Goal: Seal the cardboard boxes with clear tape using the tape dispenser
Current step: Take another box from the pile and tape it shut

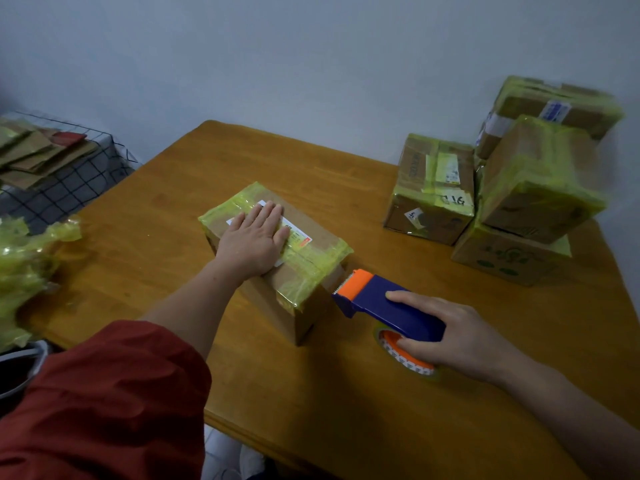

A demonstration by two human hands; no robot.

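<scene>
A: Location of box (277,306)?
B: Middle of table (207,161), smooth orange-brown wood. Brown cardboard, oblong. Both top ends wrapped in wrinkled, glossy yellow-green tape (304,268). White label (299,237) across the top, partly under the left hand (254,239).
A: Left hand, grip?
B: None. Palm down on the box top, fingers straight and together, pressing flat. Red sleeve (104,393) bunched at the elbow.
A: Right hand (450,336)?
B: Curled round dispenser (391,306): index finger along the blue plastic top, thumb at the roll (389,342). Orange nose and toothed blade just beside the box's near right corner; contact not discernible. Roll core orange, ringed with white print, low against the table.
A: Elsewhere?
B: Far right, by the grey wall: stack (433,192) of cardboard boxes, same shiny tape on the edges, somewhat blurred. Left edge: crumpled heap of yellow-green film (24,265). Far left: flattened cardboard (41,150) on a black wire grid.
</scene>
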